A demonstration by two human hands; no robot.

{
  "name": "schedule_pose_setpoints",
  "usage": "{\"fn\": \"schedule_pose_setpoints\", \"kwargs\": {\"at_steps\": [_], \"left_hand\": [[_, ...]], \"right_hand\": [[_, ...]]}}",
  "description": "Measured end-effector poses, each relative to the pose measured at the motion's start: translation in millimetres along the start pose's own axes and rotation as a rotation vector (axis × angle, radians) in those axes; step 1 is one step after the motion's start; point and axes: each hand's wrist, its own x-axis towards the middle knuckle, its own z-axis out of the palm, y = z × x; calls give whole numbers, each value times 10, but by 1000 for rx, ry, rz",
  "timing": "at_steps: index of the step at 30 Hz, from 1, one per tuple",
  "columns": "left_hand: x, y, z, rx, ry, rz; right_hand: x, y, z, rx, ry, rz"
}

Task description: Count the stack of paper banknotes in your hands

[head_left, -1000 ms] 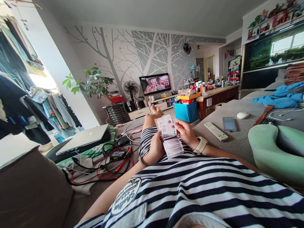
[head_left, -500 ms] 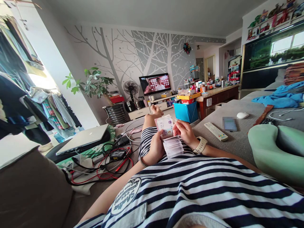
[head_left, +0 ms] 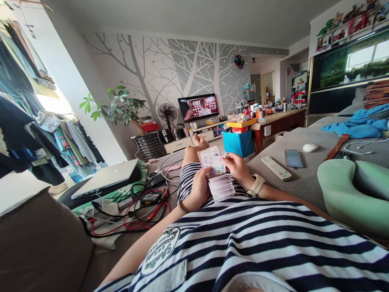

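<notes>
A stack of banknotes is gripped in my left hand, its thumb pressing on the face of the notes. Several notes are folded down over that hand's fingers, and their fanned lower ends hang above my lap. My right hand pinches the right edge of the top banknote between thumb and fingers. This note shows a large 5 and sits slightly raised from the stack. The left fingers behind the notes are hidden.
To the right on the sofa lie a remote control, a phone, a white mouse and a green neck pillow. Tangled cables and a laptop are at my left. A blue bin stands ahead.
My right hand has taken hold of the top note's edge and drawn it up from the stack. My left hand stays in nearly the same place.
</notes>
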Motion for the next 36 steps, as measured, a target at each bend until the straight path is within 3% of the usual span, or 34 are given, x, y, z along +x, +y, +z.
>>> {"fn": "schedule_pose_setpoints", "kwargs": {"at_steps": [8,19,23,36], "left_hand": [[11,9,23,-73,-79,-9],[-5,40,60,-111,-73,-60],[5,41,66,-92,-15,-52],[34,-11,24,-73,-83,-7]], "right_hand": [[-17,-51,-2,-4,-28,-20],[-58,-174,-4,41,-67,-52],[-62,-192,-5,33,-60,-57],[-36,-116,3,35,-46,-45]]}}
